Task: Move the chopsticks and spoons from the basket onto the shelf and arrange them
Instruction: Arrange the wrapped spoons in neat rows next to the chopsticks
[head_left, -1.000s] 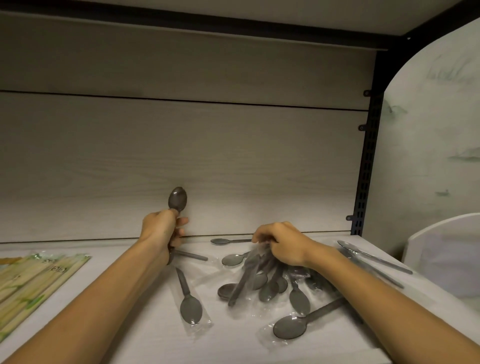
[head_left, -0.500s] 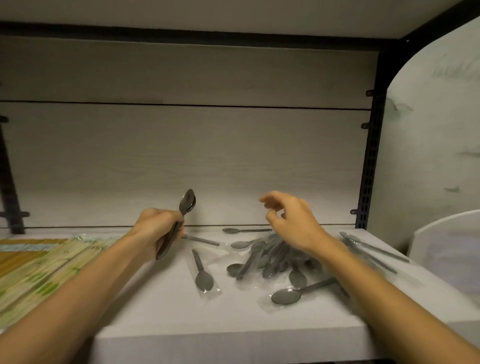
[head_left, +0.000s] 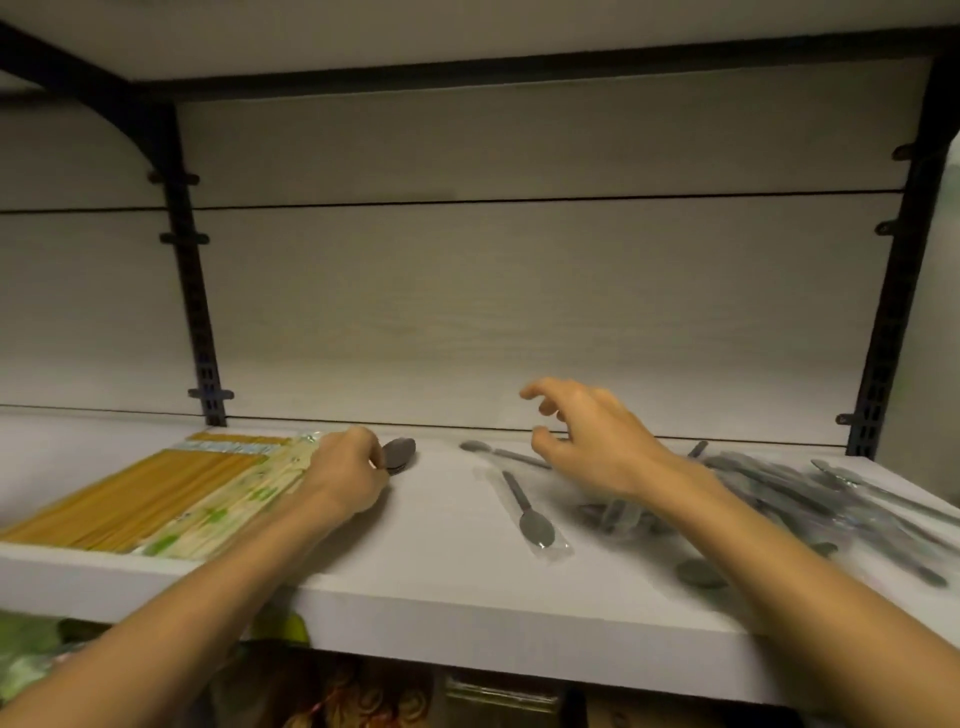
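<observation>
- The white shelf (head_left: 447, 571) serves as landmark; its far left end carries packs of chopsticks (head_left: 156, 499), yellow-orange ones and paler ones with green print, lying flat and reaching back toward the wall.
- A black slotted upright (head_left: 200, 332) rises from the back edge of the shelf behind the chopsticks.
- Under the shelf's front edge, on the left, something green and blurred shows; what it is cannot be told.
- The left hand (head_left: 345, 470) rests on the shelf just right of the chopsticks, touching their edge, fingers curled around a dark grey spoon (head_left: 399, 454) whose bowl sticks out on the hand's right side.
- Mid-shelf, one wrapped spoon (head_left: 530, 514) lies alone in a clear sleeve, bowl toward the front edge, apart from both hands.
- Behind it, near the back of the shelf, another spoon (head_left: 498, 453) lies with its bowl pointing left; its handle runs under the right hand.
- The right hand (head_left: 597, 441) hovers above the shelf, fingers spread and loosely bent, holding nothing.
- The right forearm crosses in front of the pile of wrapped spoons (head_left: 810, 499) on the shelf's right end, hiding part of it; the pile is blurred.
- A second black upright (head_left: 883, 332) stands at the shelf's back right corner.
</observation>
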